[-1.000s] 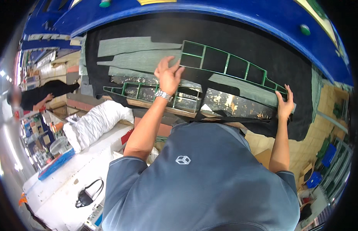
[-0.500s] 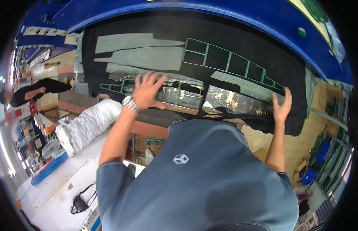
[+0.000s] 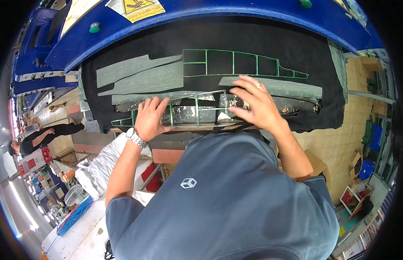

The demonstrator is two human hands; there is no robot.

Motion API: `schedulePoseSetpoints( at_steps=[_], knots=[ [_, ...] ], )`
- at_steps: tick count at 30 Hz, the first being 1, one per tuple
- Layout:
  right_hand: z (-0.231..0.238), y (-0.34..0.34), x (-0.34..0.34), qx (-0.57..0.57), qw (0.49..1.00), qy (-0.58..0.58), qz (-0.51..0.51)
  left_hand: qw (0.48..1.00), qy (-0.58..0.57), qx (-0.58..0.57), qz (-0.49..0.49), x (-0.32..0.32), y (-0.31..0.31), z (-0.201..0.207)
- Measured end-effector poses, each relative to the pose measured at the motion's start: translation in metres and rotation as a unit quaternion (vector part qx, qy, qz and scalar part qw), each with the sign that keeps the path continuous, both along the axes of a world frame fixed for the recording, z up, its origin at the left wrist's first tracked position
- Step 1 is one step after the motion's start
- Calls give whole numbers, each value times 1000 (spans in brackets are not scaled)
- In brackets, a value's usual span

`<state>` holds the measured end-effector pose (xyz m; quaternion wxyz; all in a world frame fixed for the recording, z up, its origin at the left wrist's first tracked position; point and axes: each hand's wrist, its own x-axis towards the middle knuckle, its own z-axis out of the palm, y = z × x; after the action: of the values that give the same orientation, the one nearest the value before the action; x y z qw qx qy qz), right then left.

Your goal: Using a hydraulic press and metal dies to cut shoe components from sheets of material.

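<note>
A green-edged cutting die [image 3: 197, 112], an open tapered frame with crossbars, lies along the near edge of the black sheet [image 3: 136, 43]. My left hand [image 3: 150, 119] grips across its narrower part, fingertips at the far side and thumb at the near side. Close by the die's wide right end, my right hand [image 3: 258, 104] is open, fingers spread, holding nothing. A second green cutting die [image 3: 233, 63] lies farther back on the sheet. Grey-green pieces [image 3: 153, 79] show to its left, and a grey-green strip [image 3: 292, 89] runs in front of it. Worn dark patches show through the near die.
A blue machine beam [image 3: 201, 14] with green buttons [image 3: 94, 27] and a yellow warning label spans the far side. A white wrapped bundle [image 3: 101, 167] is at my left, by a white table [image 3: 75, 229]. Another person [image 3: 49, 134] is at the far left.
My right hand has moved left from the sheet's right side to the near die's right end. My left hand has closed from a spread pose onto that die. The view has turned.
</note>
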<state>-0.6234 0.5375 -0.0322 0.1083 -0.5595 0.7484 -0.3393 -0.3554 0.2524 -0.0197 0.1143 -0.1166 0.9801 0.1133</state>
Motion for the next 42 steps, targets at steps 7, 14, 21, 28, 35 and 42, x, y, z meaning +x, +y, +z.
schedulePoseSetpoints(
  at_steps=[7, 14, 21, 28, 35, 42],
  knots=[
    [38, -21, 6, 81, 989, 120, 41, 988, 150, -20, -33, -115, 68, 34],
    [17, 27, -117, 27, 985, 169, -2, 959, 269, 20, -84, -206, 99, 23],
    [-23, 39, -224, 41, 988, 139, -42, 917, 359, 32, 172, -200, -5, -29],
    [-54, 16, -259, 64, 993, 102, -15, 920, 268, 111, 262, -178, -70, -116],
    [-71, 18, -267, 74, 993, 87, -5, 932, 203, 73, 292, -176, -58, -140],
    [-69, 15, -275, 111, 990, 86, 17, 920, 234, 108, 294, -175, -68, -147]
  ],
)
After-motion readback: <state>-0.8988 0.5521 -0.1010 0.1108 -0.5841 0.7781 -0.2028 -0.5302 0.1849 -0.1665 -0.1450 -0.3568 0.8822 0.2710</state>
